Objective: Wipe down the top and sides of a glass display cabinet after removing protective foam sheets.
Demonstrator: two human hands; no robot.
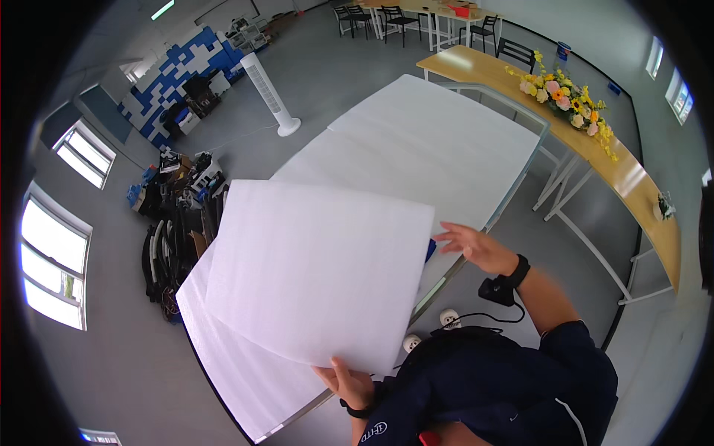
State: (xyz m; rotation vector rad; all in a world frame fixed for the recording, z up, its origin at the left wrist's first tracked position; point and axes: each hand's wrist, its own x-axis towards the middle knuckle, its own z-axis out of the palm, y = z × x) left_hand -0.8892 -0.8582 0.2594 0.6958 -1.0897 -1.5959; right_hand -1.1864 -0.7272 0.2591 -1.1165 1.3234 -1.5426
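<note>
A large white foam sheet (320, 267) lies at an angle over a long table, whose top is spread with more white sheeting (439, 134). My left hand (346, 380) grips the sheet's near edge, thumb on top and the fingers partly hidden beneath it. Off the sheet's right edge, my right hand (476, 247) hovers with its fingers spread and nothing in them. Between those fingers and the sheet, part of a small dark blue object (431, 250) shows; its kind is hidden. A black band with a cabled box (497, 291) sits on my right wrist.
A wooden table (632, 178) with a flower arrangement (569, 100) curves along the right. On the floor beyond my table stands a white tower fan (268, 93). Piled equipment (186, 223) lies to the left. Chairs (401, 22) and tables are at the back.
</note>
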